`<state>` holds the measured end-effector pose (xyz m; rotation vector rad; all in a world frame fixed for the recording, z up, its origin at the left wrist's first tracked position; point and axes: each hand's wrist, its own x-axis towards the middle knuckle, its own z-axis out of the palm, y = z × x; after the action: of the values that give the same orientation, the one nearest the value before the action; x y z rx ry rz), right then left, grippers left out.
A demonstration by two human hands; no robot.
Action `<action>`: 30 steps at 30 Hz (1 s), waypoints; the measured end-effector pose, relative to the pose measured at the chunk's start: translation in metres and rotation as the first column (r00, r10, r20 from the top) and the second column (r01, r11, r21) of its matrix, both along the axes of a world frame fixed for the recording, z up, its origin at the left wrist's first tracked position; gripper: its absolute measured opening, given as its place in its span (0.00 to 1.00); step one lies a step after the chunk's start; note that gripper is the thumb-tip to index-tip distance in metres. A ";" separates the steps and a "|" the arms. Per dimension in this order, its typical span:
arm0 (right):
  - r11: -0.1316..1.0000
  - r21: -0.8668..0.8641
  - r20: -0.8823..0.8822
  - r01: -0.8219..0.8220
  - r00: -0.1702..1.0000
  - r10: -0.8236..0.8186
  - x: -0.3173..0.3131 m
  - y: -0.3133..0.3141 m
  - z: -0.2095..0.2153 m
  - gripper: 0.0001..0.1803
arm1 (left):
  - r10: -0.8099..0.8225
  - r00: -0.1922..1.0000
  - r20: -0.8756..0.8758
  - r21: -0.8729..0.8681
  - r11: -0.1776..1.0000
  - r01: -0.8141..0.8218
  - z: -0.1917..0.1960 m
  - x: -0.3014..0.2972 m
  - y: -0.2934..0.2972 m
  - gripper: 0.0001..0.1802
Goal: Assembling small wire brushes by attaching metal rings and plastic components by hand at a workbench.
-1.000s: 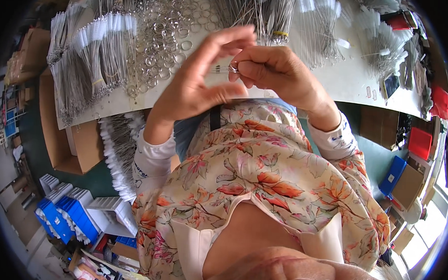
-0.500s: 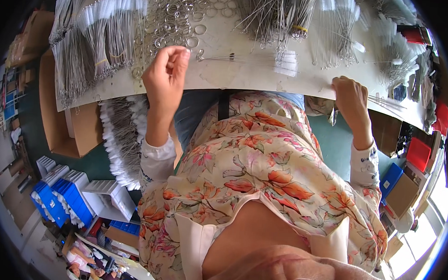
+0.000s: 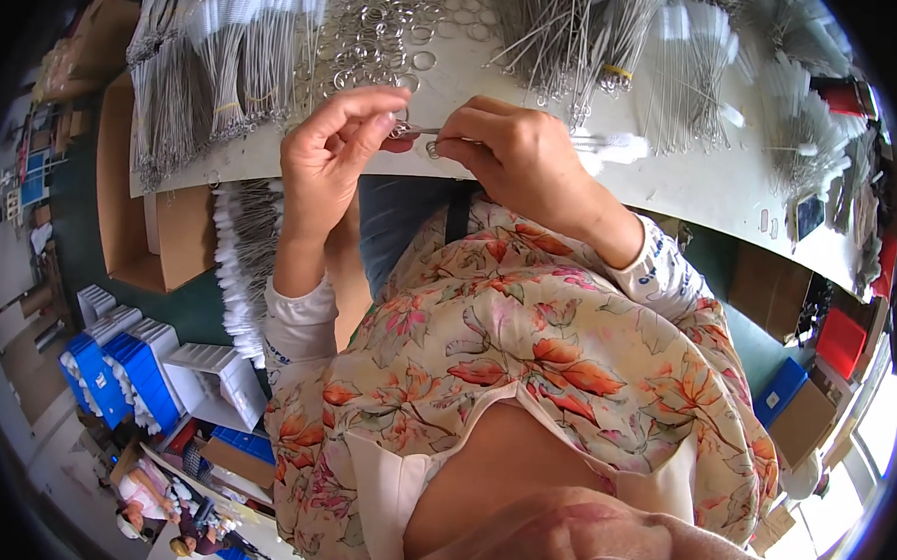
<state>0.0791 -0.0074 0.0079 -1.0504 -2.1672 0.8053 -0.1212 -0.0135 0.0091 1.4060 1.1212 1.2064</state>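
My left hand (image 3: pixel 339 140) is closed in a pinch on a small metal ring (image 3: pixel 408 110) above the near edge of the table. Right beside it, my right hand (image 3: pixel 519 148) grips the thin wire handles of several small brushes. Their white bristle heads (image 3: pixel 615 145) stick out to the right, past the back of the hand. The handles' loop ends lie between my two hands, close to the ring; whether they are threaded on it I cannot tell. My fingers hide part of the handles.
Loose metal rings (image 3: pixel 364 36) lie piled at the far middle of the white table (image 3: pixel 673 180). Bundled wire brushes (image 3: pixel 248 61) lie to the left, more wire brushes (image 3: pixel 569 35) farther right. A cardboard box (image 3: pixel 160 237) and blue bins (image 3: pixel 144 377) stand at the left.
My right hand has come from the table's right edge across to the left and taken hold of the brush handles. The left hand stays near the same spot, the ring now showing upright.
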 end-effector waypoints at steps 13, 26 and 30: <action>0.771 -0.598 -0.444 -0.218 0.891 -0.093 0.013 0.011 0.037 0.09 | -0.069 0.989 0.130 0.157 0.986 0.048 0.028 0.017 -0.007 0.12; 0.850 -0.465 -0.466 -0.248 0.885 0.004 -0.002 0.029 0.069 0.09 | 0.099 0.974 -0.202 0.583 0.812 0.039 0.056 0.010 0.006 0.16; 0.832 -0.488 -0.430 -0.264 0.902 0.034 0.000 0.027 0.066 0.08 | 0.047 0.975 -0.215 0.487 0.871 0.065 0.068 0.012 0.003 0.14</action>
<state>0.0789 0.0200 0.0739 -0.8560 -1.7093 1.6243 -0.1093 -0.0103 0.0766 1.9720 0.9862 1.4199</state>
